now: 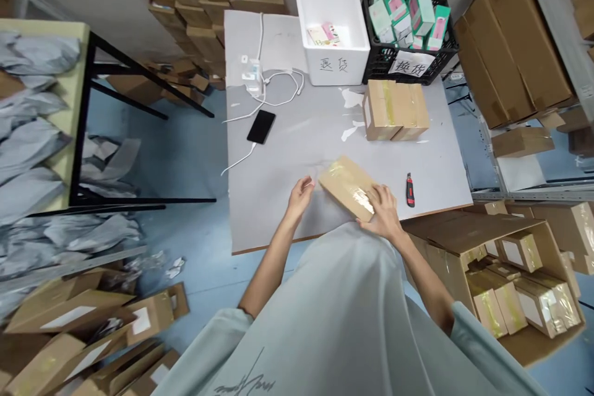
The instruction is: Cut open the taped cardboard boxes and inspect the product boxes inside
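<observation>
A taped cardboard box (346, 184) lies at a slant near the front edge of the grey table. My right hand (381, 210) grips its near right end, thumb at the front edge and fingers over the top. Just left of the box, my left hand (301, 193) is raised with its fingers curled and thumb apart, touching nothing that I can see. To the right of the box lies a red and black box cutter (409, 190). Two more taped cardboard boxes (395, 110) stand side by side farther back.
On the table (264, 210) are a black phone (261, 127) on a white cable and a power strip (252, 77). A white bin (331, 68) and a black crate (408, 55) of green boxes stand behind. A large open carton (515, 346) of boxes sits at right.
</observation>
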### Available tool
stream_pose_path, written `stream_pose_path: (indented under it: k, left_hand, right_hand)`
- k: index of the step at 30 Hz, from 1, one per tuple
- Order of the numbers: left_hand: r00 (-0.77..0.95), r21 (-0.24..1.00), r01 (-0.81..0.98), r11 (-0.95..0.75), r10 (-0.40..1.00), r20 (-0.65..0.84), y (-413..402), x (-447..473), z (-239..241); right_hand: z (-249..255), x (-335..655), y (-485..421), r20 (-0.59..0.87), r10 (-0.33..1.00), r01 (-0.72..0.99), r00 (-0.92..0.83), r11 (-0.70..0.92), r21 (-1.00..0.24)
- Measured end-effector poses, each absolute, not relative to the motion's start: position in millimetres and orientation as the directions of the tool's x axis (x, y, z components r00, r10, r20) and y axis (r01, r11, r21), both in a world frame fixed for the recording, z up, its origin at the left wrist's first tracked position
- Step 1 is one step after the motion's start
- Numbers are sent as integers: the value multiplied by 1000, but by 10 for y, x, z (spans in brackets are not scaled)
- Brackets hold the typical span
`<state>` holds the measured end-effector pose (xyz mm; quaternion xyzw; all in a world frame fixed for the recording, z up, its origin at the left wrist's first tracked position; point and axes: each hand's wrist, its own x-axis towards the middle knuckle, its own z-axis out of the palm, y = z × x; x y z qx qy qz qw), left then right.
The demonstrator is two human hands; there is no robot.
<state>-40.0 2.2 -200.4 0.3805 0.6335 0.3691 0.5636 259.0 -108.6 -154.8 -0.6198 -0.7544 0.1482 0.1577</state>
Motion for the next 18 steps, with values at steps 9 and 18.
stream_pose_path:
  k: [9, 18]
  left_hand:
    - [-157, 869, 61, 492, 864, -478, -525, -817, -2346]
    - [-34, 906, 58, 420, 908, -418, -713, -107, -2283]
  right_hand:
    - [-1637, 2166, -873, -157, 773, 749, -615, 511, -421]
    - [-1848, 3057, -758, -272, 787, 807, -554, 427, -408]
